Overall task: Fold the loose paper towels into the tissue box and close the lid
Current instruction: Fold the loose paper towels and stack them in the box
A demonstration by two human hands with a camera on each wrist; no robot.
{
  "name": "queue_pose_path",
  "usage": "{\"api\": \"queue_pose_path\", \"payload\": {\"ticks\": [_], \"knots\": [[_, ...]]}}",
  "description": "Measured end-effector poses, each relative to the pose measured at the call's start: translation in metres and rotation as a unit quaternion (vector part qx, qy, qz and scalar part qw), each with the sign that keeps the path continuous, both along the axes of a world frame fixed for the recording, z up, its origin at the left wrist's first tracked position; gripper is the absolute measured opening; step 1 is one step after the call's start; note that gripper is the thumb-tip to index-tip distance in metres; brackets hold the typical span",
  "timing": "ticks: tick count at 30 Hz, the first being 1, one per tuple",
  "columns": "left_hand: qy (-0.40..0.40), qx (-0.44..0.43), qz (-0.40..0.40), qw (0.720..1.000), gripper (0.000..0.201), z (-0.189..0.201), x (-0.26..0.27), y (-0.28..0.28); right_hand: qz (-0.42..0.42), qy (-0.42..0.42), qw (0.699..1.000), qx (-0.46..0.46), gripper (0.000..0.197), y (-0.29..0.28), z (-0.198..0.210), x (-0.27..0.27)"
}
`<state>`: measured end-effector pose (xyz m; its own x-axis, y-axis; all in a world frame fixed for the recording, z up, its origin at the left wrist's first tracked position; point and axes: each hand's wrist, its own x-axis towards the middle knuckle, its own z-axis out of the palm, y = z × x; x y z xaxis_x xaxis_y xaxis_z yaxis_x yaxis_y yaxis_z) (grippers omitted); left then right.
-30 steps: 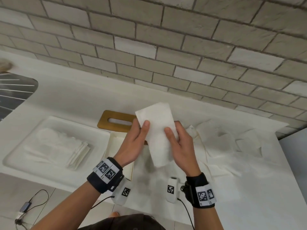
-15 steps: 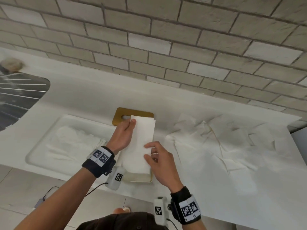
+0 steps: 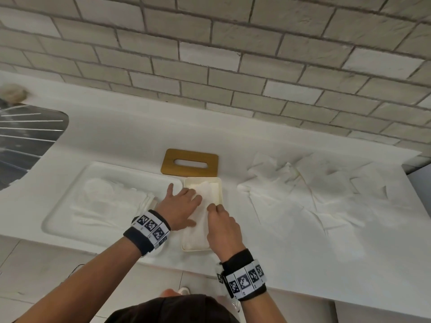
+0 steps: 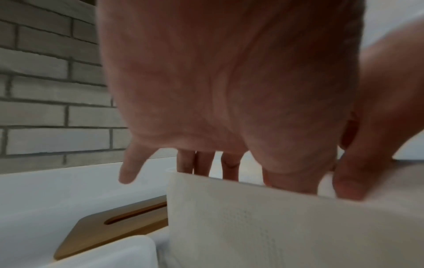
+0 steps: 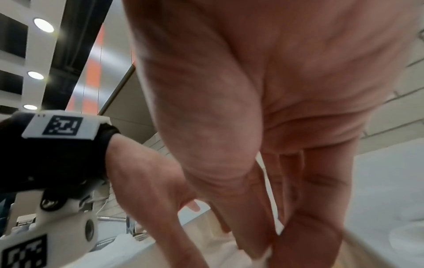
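A cream tissue box [image 3: 220, 191] stands without its lid near the counter's front edge, with a folded white paper towel [image 3: 208, 189] lying in it. My left hand [image 3: 186, 194] lies flat on the towel, fingers straight, pressing it down; the left wrist view shows those fingers [image 4: 201, 163] behind the towel's raised fold [image 4: 275, 226]. My right hand [image 3: 214, 208] pinches the towel's right edge, thumb against fingers [image 5: 307, 235]. The wooden lid [image 3: 189, 162] with its slot lies flat just behind the box. Loose crumpled paper towels [image 3: 303, 190] spread over the counter to the right.
A shallow white tray [image 3: 70, 197] on the left holds several folded towels [image 3: 109, 201]. A dark sink with a wire rack [image 3: 28, 131] is at the far left. A brick wall runs behind the counter, and the counter's front edge is just under my wrists.
Both hands have brought the folded towel down from mid-air into the box. My left hand went from holding its edge to pressing flat on it.
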<state>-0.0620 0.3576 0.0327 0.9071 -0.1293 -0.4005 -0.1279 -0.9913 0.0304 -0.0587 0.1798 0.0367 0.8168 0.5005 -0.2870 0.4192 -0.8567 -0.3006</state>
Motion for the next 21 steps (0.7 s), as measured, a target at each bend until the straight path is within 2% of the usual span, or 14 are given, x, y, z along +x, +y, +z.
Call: {"api": "queue_pose_path", "payload": {"ticks": [2,5,8,11,13,14,16,18,21], "knots": [[0.036,0.05,-0.012,0.998,0.095,-0.002,0.001,-0.003,-0.009,0.0,1.0,0.025,0.048,-0.006,0.002,0.004],[0.071,0.096,-0.031,0.992,0.14,-0.004,0.004,-0.011,-0.059,-0.015,0.991,0.116,0.033,-0.026,0.004,0.019],[0.074,0.11,-0.034,0.991,0.161,-0.01,0.004,-0.025,-0.125,-0.033,0.974,0.186,0.022,-0.056,-0.006,0.041],[0.071,0.053,0.0,0.996,0.153,-0.004,0.003,-0.029,-0.189,-0.026,0.964,0.185,0.018,-0.098,-0.022,0.063],[0.053,-0.001,0.028,0.998,0.129,0.011,0.002,-0.027,-0.221,-0.021,0.961,0.166,0.015,-0.131,-0.033,0.075],[0.027,0.001,0.031,0.999,0.113,0.018,0.001,-0.025,-0.234,-0.017,0.959,0.161,0.014,-0.145,-0.038,0.08],[-0.007,0.059,0.023,0.998,0.09,0.028,0.002,-0.024,-0.25,-0.009,0.955,0.158,0.013,-0.169,-0.045,0.087],[0.034,0.127,0.037,0.991,0.088,0.029,0.003,-0.028,-0.254,-0.006,0.954,0.159,0.013,-0.183,-0.049,0.09],[0.09,0.16,0.066,0.981,0.093,0.02,0.003,-0.034,-0.245,0.011,0.956,0.16,0.012,-0.191,-0.057,0.087]]}}
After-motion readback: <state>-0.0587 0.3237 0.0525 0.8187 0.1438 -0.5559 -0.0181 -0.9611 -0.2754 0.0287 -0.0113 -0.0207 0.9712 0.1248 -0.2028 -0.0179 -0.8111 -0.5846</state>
